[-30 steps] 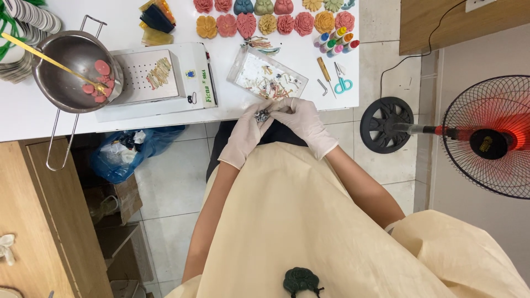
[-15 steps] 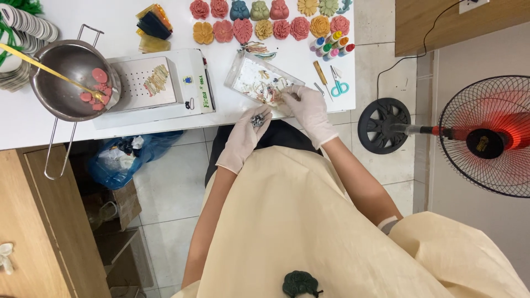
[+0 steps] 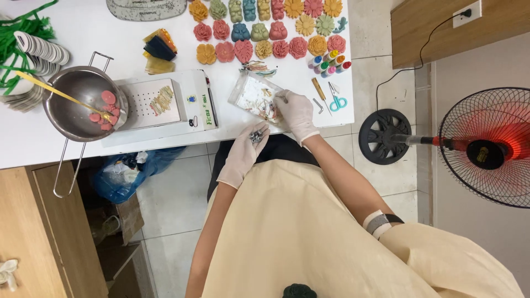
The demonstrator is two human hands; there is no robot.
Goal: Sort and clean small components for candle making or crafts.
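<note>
From my head camera, my gloved left hand (image 3: 243, 155) is cupped palm up at the desk (image 3: 83, 144) edge, fingers loosely curled around a small cluster of dark little pieces (image 3: 255, 136). My gloved right hand (image 3: 296, 113) rests fingertips-down in the clear plastic bag (image 3: 253, 95) of small bits; whether those fingers pinch anything, I cannot tell.

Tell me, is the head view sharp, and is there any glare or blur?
Head view: evenly lit, mostly sharp; the white table looks bright but not blown out; soft sheen on the metal bowl; the small items in the left hand are too fine to resolve.
</note>
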